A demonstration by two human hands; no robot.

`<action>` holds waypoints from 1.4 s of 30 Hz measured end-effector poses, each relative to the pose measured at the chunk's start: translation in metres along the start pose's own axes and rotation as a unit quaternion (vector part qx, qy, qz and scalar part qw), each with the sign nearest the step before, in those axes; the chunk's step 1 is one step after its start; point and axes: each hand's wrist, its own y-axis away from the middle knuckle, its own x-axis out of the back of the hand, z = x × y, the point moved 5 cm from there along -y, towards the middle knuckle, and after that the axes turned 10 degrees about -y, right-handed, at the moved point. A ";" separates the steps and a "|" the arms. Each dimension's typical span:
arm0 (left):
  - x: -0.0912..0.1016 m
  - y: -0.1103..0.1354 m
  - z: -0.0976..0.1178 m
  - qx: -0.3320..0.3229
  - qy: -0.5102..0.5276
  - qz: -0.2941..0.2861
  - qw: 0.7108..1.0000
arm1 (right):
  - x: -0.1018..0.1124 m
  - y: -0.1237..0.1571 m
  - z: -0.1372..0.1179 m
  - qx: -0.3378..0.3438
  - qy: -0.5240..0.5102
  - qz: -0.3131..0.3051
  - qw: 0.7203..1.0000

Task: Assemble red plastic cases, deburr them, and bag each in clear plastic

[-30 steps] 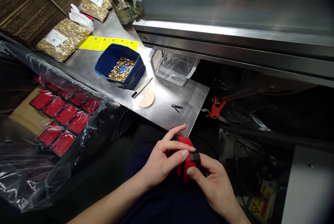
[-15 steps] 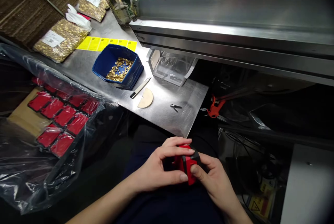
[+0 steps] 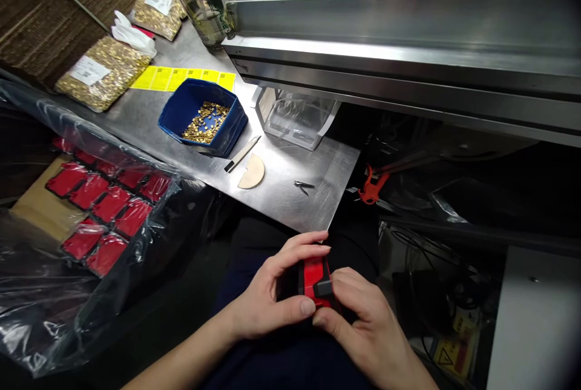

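Observation:
A small red and black plastic part (image 3: pixel 316 281) is held over my lap, just below the metal table's front edge. My left hand (image 3: pixel 272 293) wraps round its left side, thumb underneath and fingers curled over the top. My right hand (image 3: pixel 363 323) grips its right side, fingers closed against a black piece on the part. Most of the part is hidden by my fingers.
The metal table (image 3: pixel 290 187) carries a blue bin of small gold pieces (image 3: pixel 203 116), a pen-like tool (image 3: pixel 242 154), a tan half-disc (image 3: pixel 252 172), tweezers (image 3: pixel 303 185), a clear plastic holder (image 3: pixel 297 117) and bags of gold pieces (image 3: pixel 102 72). Red parts under plastic film (image 3: pixel 106 205) lie at left. A steel conveyor frame (image 3: pixel 408 45) overhangs.
Both hands have turned the red and black part and drawn it slightly lower and closer together; my left fingers now curl over its top.

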 end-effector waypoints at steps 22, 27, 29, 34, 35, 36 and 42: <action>-0.007 0.011 -0.027 0.055 0.093 -0.113 0.988 | 0.005 0.001 -0.012 0.017 -0.037 0.026 0.999; -0.008 0.012 -0.030 0.055 0.116 -0.113 0.985 | 0.004 0.000 -0.010 0.003 -0.046 0.017 0.999; -0.008 0.013 -0.029 0.054 0.111 -0.115 0.986 | 0.004 -0.001 -0.010 -0.001 -0.052 0.017 0.998; -0.010 0.013 -0.027 0.060 0.119 -0.105 0.986 | 0.005 0.000 -0.008 -0.020 -0.011 0.057 0.998; -0.010 0.013 -0.026 0.058 0.115 -0.101 0.986 | 0.008 0.002 -0.008 -0.025 0.010 0.100 0.995; -0.009 0.013 -0.026 0.054 0.107 -0.095 0.988 | 0.012 0.004 -0.008 -0.041 0.030 0.146 0.988; -0.004 0.015 -0.022 0.032 -0.002 -0.081 0.996 | -0.004 0.020 0.001 -0.312 -0.136 0.040 0.939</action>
